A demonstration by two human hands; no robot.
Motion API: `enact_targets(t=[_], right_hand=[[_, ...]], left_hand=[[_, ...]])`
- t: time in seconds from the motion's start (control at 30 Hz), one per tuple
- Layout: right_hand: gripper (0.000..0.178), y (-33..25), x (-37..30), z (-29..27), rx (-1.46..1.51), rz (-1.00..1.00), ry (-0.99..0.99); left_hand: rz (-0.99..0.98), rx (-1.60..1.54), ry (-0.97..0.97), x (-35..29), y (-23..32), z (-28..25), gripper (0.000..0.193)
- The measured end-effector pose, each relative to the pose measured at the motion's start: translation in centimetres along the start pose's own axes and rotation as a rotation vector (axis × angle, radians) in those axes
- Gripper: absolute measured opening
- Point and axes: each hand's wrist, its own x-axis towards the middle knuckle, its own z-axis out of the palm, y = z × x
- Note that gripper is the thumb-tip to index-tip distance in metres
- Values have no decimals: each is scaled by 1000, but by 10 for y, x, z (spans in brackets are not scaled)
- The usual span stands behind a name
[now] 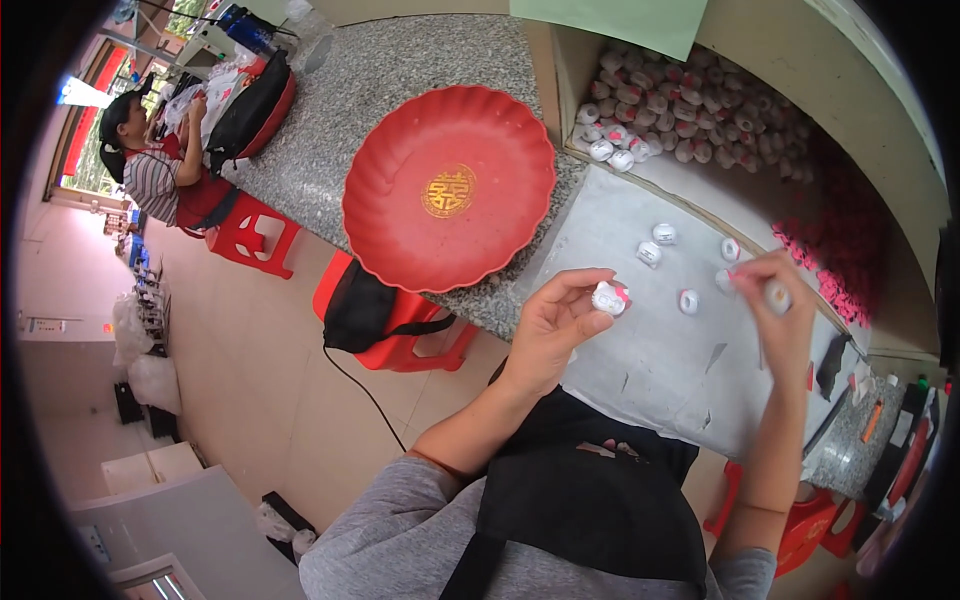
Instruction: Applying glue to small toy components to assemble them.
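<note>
My left hand pinches a small white figurine head with a pink bow, its decorated side turned up. My right hand, a little blurred, reaches over the white work sheet with thumb and fingertips closed on a small white piece. Another white oval piece shows against its palm; whether it is gripped there is unclear. Near the two hands, several similar white pieces lie loose on the sheet, among them one white piece and one pink-edged piece.
A large red scalloped tray stands left on the granite counter. Beyond the sheet, an open bin holds heaped white pieces and small pink parts. Red stools stand by the counter. Another person works at the far left.
</note>
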Motion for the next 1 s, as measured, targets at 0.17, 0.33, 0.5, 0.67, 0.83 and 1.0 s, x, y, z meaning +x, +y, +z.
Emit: enact_targets(t=[0.17, 0.33, 0.5, 0.67, 0.83, 1.0], right_hand=[[4, -22, -34, 51, 501, 298, -48], [7, -16, -40, 70, 734, 326, -102], [7, -19, -42, 75, 838, 457, 36], [9, -15, -45, 73, 868, 468, 90], [11, -23, -51, 58, 917, 488, 86], [10, -25, -53, 59, 940, 438, 50]], left_hand=[[-80, 6, -17, -1, -6, 7, 33], [-76, -3, -46, -5, -7, 6, 33], [-30, -12, -77, -8, -7, 6, 34], [36, 49, -56, -10, -3, 12, 35], [202, 372, -86, -8, -6, 9, 33], [266, 509, -127, -9, -9, 12, 31]])
